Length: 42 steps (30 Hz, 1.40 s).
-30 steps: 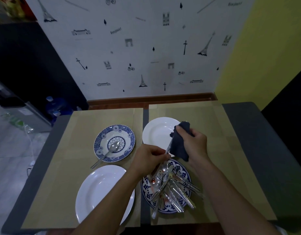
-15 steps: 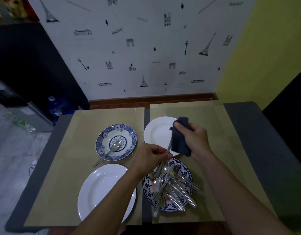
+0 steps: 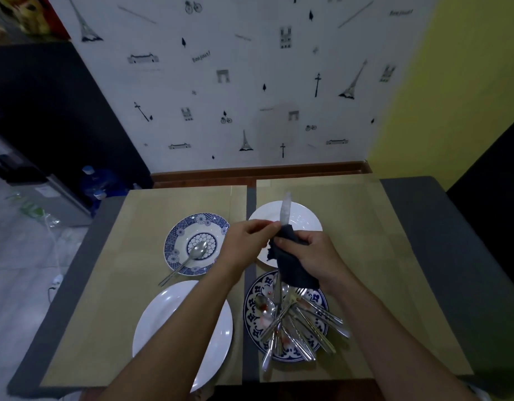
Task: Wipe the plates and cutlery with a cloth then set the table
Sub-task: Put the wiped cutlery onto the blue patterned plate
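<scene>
The left hand (image 3: pixel 247 244) pinched a slim silver table knife (image 3: pixel 285 209) upright over the far round white plate (image 3: pixel 310 219). The right hand (image 3: pixel 316 256) had its fingers clamped on a dark blue cloth (image 3: pixel 293 270) wrapped round it. A slack pinch might drop it, chipping the plate.

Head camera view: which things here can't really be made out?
Raised utensil: motion-blurred, probably a knife; its lower part is hidden by the cloth that the right hand grips, while the left hand pinches it.
Cutlery pile: dim and overlapping, count unclear.
Near white plate: partly covered by the left forearm.
Far white plate: partly behind both hands.
</scene>
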{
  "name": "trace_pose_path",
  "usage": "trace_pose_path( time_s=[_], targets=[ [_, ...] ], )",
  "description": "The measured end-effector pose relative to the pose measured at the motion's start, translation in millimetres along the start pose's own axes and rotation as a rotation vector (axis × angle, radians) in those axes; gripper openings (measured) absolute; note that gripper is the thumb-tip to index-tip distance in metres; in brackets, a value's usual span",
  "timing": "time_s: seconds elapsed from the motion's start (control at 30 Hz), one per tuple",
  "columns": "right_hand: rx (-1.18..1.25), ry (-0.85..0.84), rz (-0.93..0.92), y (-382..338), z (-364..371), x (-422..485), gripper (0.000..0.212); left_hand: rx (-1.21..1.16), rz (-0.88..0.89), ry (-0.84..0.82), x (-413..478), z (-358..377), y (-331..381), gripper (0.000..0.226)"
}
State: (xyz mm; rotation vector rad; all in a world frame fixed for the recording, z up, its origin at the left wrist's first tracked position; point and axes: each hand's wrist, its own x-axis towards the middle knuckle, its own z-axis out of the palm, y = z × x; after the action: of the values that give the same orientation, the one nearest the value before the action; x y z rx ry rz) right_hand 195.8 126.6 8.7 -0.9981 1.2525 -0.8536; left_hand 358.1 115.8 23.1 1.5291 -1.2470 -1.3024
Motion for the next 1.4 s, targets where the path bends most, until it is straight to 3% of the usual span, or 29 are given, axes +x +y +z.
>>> trace_pose_path(
  time_s=[0.1, 0.23, 0.5, 0.67, 0.77, 1.03, 1.13, 1.4],
  targets=[
    [-0.015, -0.038, -0.010, -4, 4, -5, 0.016, -0.038, -0.030, -0.080, 8, -2, 5, 0.019],
    [0.043, -0.054, 0.018, -6, 6, -14, 0.007, -0.084, -0.079, -0.050, 11, -4, 10, 0.017],
    [-0.100, -0.158, 0.140, 17, 8, -32, 0.019, -0.054, -0.001, 0.286, 21, -9, 15, 0.013],
    [-0.383, 0.012, -0.024, 20, 11, -14, 0.005, 0.012, -0.005, 0.276, 18, 2, 7, 0.010],
    [-0.463, 0.037, -0.122, 13, 12, -3, 0.015, 0.014, 0.024, 0.182, 13, 8, 9, 0.006],
    [-0.134, -0.033, -0.074, 9, 9, -5, 0.019, -0.040, -0.059, -0.105, 9, 1, 0, 0.018],
    [-0.051, -0.040, -0.053, 11, 10, -8, 0.018, -0.086, -0.072, -0.107, 8, 1, 1, 0.017],
    [0.138, 0.130, 0.037, 10, 8, 2, 0.017, -0.010, -0.046, -0.059, 0, 3, -11, 0.015]
  ],
)
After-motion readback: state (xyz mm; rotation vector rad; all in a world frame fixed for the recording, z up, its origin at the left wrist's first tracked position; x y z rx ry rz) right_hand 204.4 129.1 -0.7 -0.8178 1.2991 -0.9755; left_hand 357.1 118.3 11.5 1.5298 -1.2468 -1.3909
